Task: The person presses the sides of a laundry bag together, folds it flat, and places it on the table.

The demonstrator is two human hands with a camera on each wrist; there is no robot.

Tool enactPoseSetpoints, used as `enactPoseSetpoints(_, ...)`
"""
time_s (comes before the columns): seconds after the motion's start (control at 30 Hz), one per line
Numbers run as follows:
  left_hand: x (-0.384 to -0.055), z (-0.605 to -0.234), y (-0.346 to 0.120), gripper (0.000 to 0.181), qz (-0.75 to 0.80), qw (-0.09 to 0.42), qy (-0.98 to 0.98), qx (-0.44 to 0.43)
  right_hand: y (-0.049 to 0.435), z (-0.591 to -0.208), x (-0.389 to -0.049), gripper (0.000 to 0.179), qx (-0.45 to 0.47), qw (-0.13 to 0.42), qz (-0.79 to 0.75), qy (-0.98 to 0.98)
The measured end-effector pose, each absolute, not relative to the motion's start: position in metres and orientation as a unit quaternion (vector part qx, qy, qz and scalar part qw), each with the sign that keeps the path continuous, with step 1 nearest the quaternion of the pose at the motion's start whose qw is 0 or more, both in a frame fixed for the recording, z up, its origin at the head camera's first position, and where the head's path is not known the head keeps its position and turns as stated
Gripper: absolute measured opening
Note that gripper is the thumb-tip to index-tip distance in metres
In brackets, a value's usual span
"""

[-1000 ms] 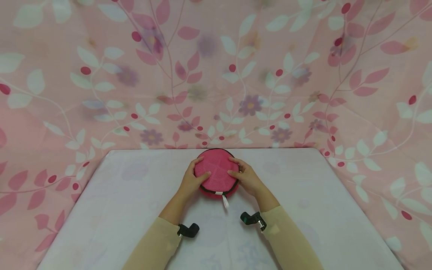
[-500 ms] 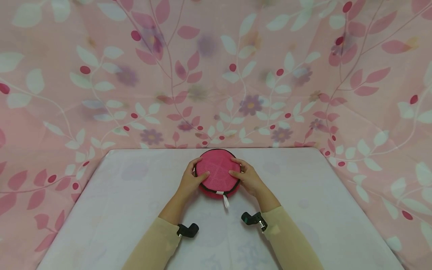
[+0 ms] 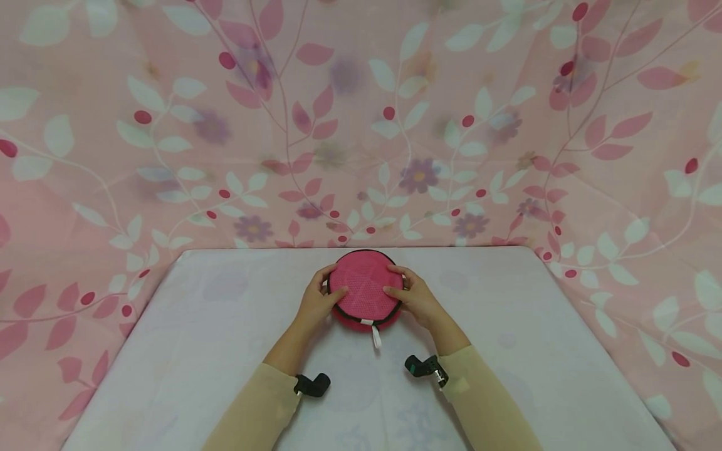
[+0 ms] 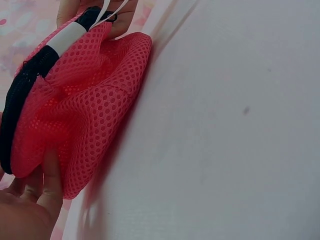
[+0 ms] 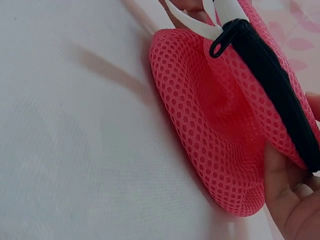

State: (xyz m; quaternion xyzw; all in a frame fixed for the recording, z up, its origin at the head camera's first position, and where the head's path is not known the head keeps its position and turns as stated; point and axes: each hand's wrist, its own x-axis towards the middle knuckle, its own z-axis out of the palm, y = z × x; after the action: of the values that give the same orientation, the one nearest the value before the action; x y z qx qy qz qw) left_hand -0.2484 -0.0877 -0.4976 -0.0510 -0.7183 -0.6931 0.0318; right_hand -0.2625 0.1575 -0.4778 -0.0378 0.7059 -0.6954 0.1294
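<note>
A round pink mesh laundry bag [image 3: 366,285] is between my hands at the far middle of the table. My left hand [image 3: 317,300] grips its left side, thumb on top and fingers under the zipped edge. On the opposite side my right hand [image 3: 420,302] grips the same way. A black zipper [image 5: 267,80] runs round the rim, with a black pull [image 5: 226,40] near a white patch. From there a white ribbon [image 3: 376,338] hangs toward me. In the wrist views the bag's lower mesh sags in folds and appears to touch the table.
The table [image 3: 237,332] has a white cloth with a faint pattern. Behind it and on both sides hang pink curtains [image 3: 350,156] with leaves and flowers. Black wrist cameras [image 3: 313,384] are strapped to both forearms.
The bag has shifted very slightly to the right. Both hands keep their grip and have hardly moved.
</note>
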Motion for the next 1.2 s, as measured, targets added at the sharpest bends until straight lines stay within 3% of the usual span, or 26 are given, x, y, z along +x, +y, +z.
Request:
enactPoseSetpoints(0.67, -0.241, -0.49, -0.092, 0.057, -0.575, 0.043, -0.816, -0.033, 0.163, -0.463, -0.255, 0.052, -0.061, 0.065, -0.563, 0.821)
enactPoseSetpoints(0.97, -0.241, -0.486, -0.091, 0.058, -0.514, 0.092, -0.848, -0.093, 0.157, -0.448, -0.248, 0.048, -0.114, -0.013, -0.412, 0.904)
enactPoseSetpoints(1.2, -0.239, -0.483, -0.09, 0.063, -0.473, 0.079, -0.87, -0.111, 0.149, -0.446, -0.248, 0.05, -0.141, -0.069, -0.336, 0.929)
